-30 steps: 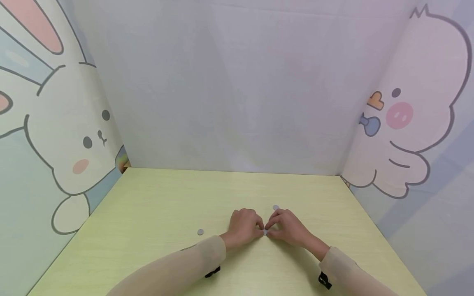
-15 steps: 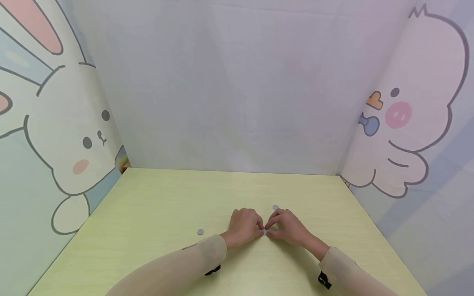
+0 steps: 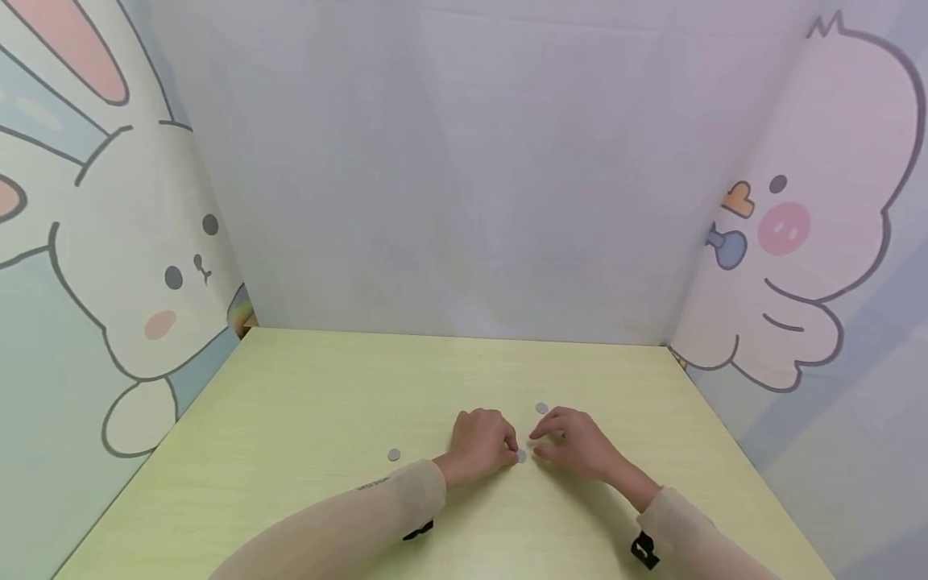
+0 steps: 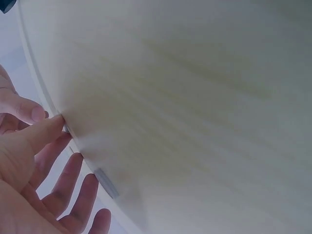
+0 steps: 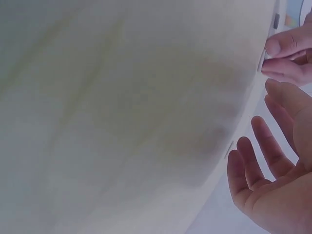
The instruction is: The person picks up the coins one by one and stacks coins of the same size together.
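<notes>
Thumb and index finger of my left hand (image 3: 482,439) pinch the edge of a small round grey disc (image 3: 521,456), low over the table. In the right wrist view the left fingertips (image 5: 274,47) close on that disc from both sides. My right hand (image 3: 580,441) hovers just right of it, thumb and index finger parted, with nothing between them. A second grey disc (image 3: 394,454) lies left of the left wrist. Beyond the right fingertips lies a third disc (image 3: 541,408). Another disc's thick edge (image 4: 106,183) shows beside the left fingers in the left wrist view.
The pale yellow-green table (image 3: 326,379) reaches back to a plain light curtain (image 3: 449,201). Side curtains with a printed rabbit (image 3: 138,266) and a printed chick-like figure (image 3: 819,161) border it left and right. Both forearms come in from the front edge.
My right hand has let go of the disc and drawn a little to the right, its thumb and index finger spreading. The left hand stays in place, still pinching the disc.
</notes>
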Action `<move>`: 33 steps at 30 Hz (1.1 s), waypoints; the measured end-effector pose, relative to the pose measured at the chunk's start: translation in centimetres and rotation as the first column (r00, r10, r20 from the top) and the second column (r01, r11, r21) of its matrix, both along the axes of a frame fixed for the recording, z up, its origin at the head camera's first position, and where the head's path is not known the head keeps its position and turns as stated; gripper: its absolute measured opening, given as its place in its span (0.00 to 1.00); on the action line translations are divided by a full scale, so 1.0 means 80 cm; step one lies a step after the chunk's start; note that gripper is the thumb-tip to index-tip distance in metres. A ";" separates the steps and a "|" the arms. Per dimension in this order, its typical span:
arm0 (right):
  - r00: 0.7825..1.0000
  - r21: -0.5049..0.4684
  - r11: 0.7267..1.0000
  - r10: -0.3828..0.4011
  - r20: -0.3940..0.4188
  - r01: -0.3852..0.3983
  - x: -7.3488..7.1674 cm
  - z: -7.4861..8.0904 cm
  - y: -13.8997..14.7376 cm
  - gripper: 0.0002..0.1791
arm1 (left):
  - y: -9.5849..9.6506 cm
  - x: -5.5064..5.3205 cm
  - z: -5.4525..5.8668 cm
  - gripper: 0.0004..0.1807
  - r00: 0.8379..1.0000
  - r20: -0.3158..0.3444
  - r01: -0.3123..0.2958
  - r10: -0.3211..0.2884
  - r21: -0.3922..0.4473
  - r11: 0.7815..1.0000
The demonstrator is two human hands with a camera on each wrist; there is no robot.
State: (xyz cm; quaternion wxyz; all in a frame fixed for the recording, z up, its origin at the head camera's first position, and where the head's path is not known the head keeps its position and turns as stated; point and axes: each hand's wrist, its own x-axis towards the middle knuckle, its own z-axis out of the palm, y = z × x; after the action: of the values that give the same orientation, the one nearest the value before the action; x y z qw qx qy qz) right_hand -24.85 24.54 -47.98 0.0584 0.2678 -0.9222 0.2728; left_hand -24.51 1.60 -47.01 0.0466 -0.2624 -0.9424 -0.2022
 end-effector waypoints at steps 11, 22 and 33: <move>0.994 -0.010 0.994 -0.113 -0.002 0.113 -0.014 0.006 0.023 0.10 | -0.002 0.000 -0.004 0.07 1.000 0.003 0.001 -0.001 0.004 1.000; 0.982 -0.034 0.984 -0.174 0.074 0.177 -0.043 0.004 0.040 0.14 | 0.000 -0.001 -0.006 0.09 1.000 0.004 0.002 -0.002 0.016 1.000; 0.964 0.008 0.974 -0.227 0.138 0.228 -0.073 -0.005 0.043 0.17 | -0.002 -0.001 -0.006 0.08 1.000 -0.002 0.001 -0.001 0.024 1.000</move>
State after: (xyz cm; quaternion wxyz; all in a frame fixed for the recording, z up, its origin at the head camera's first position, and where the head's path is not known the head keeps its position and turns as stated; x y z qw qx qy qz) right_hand -30.68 27.98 -48.36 0.0265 0.1405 -0.9475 0.2859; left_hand -24.63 1.46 -47.53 0.0506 -0.2623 -0.9398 -0.2133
